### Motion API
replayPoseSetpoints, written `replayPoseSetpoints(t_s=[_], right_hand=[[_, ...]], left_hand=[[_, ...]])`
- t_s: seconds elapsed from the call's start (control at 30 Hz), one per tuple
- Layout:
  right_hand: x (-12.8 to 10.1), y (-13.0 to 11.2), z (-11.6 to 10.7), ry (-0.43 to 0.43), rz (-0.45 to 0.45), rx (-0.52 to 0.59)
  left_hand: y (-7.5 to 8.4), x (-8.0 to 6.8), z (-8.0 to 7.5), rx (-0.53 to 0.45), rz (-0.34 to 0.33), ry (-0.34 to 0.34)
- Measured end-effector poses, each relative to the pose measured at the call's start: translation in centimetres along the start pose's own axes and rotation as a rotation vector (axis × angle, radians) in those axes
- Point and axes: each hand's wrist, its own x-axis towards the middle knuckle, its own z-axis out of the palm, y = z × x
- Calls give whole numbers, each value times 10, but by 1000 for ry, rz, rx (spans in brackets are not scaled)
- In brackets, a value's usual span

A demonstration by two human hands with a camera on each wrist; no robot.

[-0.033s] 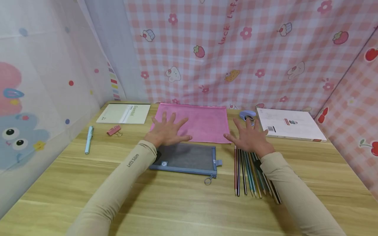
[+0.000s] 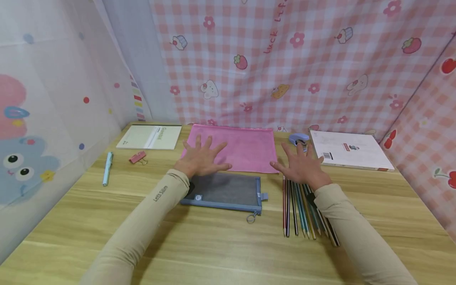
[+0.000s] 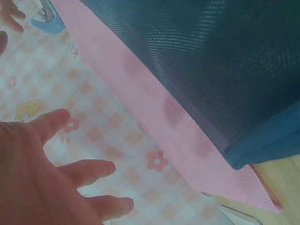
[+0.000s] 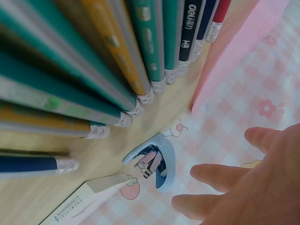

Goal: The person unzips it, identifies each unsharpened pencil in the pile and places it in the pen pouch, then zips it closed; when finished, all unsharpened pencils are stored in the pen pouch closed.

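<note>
Fingers spread on both hands: left hand [image 2: 201, 159] over pink pouch [image 2: 246, 147], right hand [image 2: 302, 166] above pencils [image 2: 303, 209].

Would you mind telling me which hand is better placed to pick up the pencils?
Probably the right hand: it hovers open directly above the top ends of the pencils. The left hand is spread over the pink pouch, with the grey pouch between.

Small pouch [image 2: 224, 190] before big pouch [image 2: 235, 146]; pencils [image 2: 304, 209] right, notebook [image 2: 149, 137] far left.
</note>
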Motion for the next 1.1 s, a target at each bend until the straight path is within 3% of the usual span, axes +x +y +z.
replayPoseSetpoints(t_s=[0.1,0.17,0.27,0.4,0.57,0.7,0.83,1.1], right_hand=[[1,-2,0,-4,-5,6],[0,-2,-1,-3,-7,10],[-1,-3,-3,9,-22,32],[-6,-7,-4,40,-82,80],[-17,-13,-5,98,-196,126],[-28,-14,-6,102,-259,176],[-40,-12,-4,68,-292,239],[-66,-10,4,38,-337,360]], left_hand=[[-2,-2,1,1,19,-1],[-1,-2,1,-12,77,4],[3,-2,4,-28,273,39],[18,-3,5,-79,558,14],[51,-4,7,-158,740,-106],[73,-2,12,-195,799,-190],[81,-1,17,-165,808,-249],[86,1,24,-51,778,-219]])
